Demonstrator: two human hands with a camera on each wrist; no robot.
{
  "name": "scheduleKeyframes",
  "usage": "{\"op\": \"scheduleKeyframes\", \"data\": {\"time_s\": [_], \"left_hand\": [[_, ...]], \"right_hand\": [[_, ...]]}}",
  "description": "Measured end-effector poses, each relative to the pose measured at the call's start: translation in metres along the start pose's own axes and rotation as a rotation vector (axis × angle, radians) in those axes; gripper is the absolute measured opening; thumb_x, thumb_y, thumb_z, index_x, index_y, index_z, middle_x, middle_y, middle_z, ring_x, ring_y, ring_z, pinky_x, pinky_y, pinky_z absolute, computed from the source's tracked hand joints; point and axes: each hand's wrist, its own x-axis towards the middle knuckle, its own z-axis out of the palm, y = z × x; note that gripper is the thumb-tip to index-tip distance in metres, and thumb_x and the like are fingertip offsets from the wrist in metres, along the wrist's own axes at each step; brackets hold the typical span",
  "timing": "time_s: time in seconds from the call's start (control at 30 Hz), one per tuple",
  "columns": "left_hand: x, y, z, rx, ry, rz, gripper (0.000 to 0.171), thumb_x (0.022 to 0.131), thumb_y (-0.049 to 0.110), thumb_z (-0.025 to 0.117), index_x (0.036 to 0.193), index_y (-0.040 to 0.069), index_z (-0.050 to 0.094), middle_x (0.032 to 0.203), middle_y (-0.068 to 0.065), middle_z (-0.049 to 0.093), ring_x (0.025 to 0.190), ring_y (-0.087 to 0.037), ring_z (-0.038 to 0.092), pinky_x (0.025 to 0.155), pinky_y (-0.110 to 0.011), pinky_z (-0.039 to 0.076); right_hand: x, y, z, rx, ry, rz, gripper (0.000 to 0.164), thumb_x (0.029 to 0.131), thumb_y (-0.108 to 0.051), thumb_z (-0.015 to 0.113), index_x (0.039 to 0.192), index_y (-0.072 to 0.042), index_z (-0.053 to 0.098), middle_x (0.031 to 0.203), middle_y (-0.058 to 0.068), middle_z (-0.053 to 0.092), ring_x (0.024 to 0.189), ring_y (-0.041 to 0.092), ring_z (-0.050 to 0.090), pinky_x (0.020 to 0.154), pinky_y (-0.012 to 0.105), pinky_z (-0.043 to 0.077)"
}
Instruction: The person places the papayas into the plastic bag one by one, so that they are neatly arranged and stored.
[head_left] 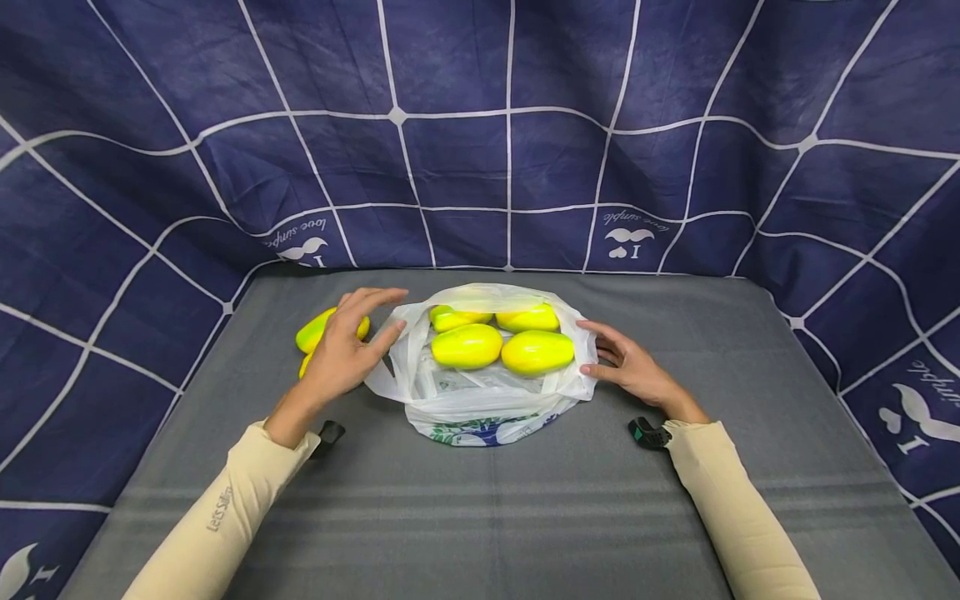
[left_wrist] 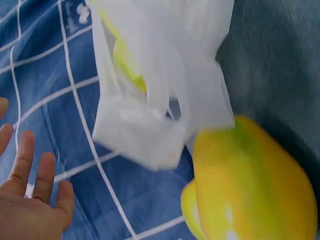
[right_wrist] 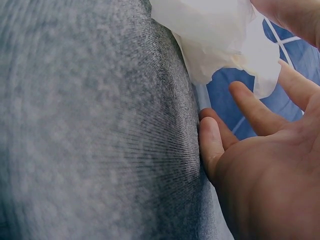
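Observation:
A white plastic bag (head_left: 480,408) with a green and blue print stands mouth-up at the middle of the table. Several yellow-green fruits (head_left: 467,347), shaped like papayas or mangoes, lie inside it. My left hand (head_left: 347,346) hovers at the bag's left handle, thumb and fingers spread with nothing between them. Beside and partly behind that hand lie two more such fruits (left_wrist: 255,185) outside the bag. On the right side, my right hand (head_left: 633,367) touches the bag's rim with index finger and thumb apart; its other fingers (right_wrist: 257,112) are extended loosely.
A grey cloth (head_left: 495,517) covers the table. Blue curtains (head_left: 465,167) with white grid lines enclose the back and both sides. Black wrist bands (head_left: 649,433) sit below each hand, by the beige sleeves.

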Motion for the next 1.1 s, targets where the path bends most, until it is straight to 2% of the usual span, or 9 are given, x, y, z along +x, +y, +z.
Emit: {"op": "scheduleKeyframes", "data": {"time_s": [0.1,0.3,0.43,0.57,0.73,0.87,0.97,1.1], "left_hand": [[-0.004,-0.009,-0.010,0.008,0.033,-0.017,0.042,0.091,0.006,0.072,0.132,0.010,0.065,0.125,-0.012,0.066,0.116,-0.030,0.054,0.098,-0.047,0.036],[-0.017,-0.031,-0.025,0.028,0.041,-0.093,0.044,0.088,0.006,0.076,0.130,0.014,0.066,0.125,-0.010,0.067,0.113,-0.030,0.052,0.093,-0.047,0.034],[-0.024,-0.042,-0.034,0.022,0.038,-0.099,0.046,0.083,0.002,0.080,0.126,0.012,0.069,0.124,-0.010,0.067,0.113,-0.025,0.050,0.095,-0.037,0.032],[-0.030,-0.052,-0.041,0.013,0.007,-0.076,0.048,0.076,-0.001,0.084,0.121,0.008,0.071,0.123,-0.011,0.066,0.115,-0.022,0.050,0.097,-0.025,0.029],[-0.038,-0.065,-0.045,0.016,-0.037,-0.074,0.050,0.071,-0.004,0.087,0.118,0.007,0.072,0.124,-0.013,0.065,0.117,-0.021,0.049,0.099,-0.021,0.026],[-0.043,-0.071,-0.049,0.020,-0.078,-0.099,0.049,0.072,-0.001,0.087,0.118,0.007,0.072,0.125,-0.013,0.065,0.118,-0.023,0.048,0.099,-0.020,0.027],[-0.047,-0.078,-0.051,0.014,-0.105,-0.139,0.048,0.075,0.005,0.087,0.120,0.011,0.072,0.127,-0.010,0.065,0.119,-0.019,0.048,0.098,-0.020,0.028],[-0.052,-0.085,-0.050,0.006,-0.124,-0.173,0.045,0.077,0.008,0.086,0.120,0.010,0.072,0.126,-0.008,0.064,0.118,-0.009,0.047,0.096,-0.018,0.030]], "right_hand": [[-0.001,0.000,0.000,-0.001,-0.001,0.003,0.079,0.088,-0.011,0.077,0.155,-0.015,0.037,0.163,0.010,0.027,0.144,0.036,0.035,0.103,0.008,0.037],[0.001,0.001,-0.001,-0.004,0.000,0.000,0.078,0.088,-0.011,0.077,0.155,-0.016,0.037,0.162,0.009,0.028,0.143,0.036,0.037,0.102,0.008,0.037],[0.001,0.001,0.000,0.000,0.000,-0.001,0.079,0.088,-0.011,0.078,0.155,-0.016,0.037,0.162,0.009,0.028,0.142,0.036,0.038,0.102,0.008,0.038],[0.001,0.002,0.000,0.004,0.000,-0.002,0.078,0.088,-0.011,0.077,0.155,-0.015,0.037,0.162,0.009,0.028,0.143,0.036,0.036,0.103,0.008,0.037],[0.000,0.002,0.000,0.006,-0.002,0.001,0.078,0.088,-0.011,0.077,0.155,-0.016,0.037,0.163,0.009,0.027,0.143,0.036,0.036,0.102,0.008,0.037],[0.001,0.002,0.000,0.003,-0.001,0.006,0.079,0.088,-0.012,0.078,0.155,-0.017,0.037,0.163,0.009,0.028,0.143,0.036,0.037,0.102,0.008,0.037],[0.000,0.002,0.000,0.002,0.000,0.009,0.079,0.088,-0.012,0.078,0.155,-0.017,0.037,0.163,0.008,0.028,0.142,0.036,0.037,0.102,0.008,0.037],[0.000,0.002,-0.001,0.002,-0.001,0.009,0.079,0.088,-0.012,0.078,0.156,-0.016,0.037,0.163,0.009,0.028,0.142,0.036,0.038,0.102,0.008,0.037]]}}
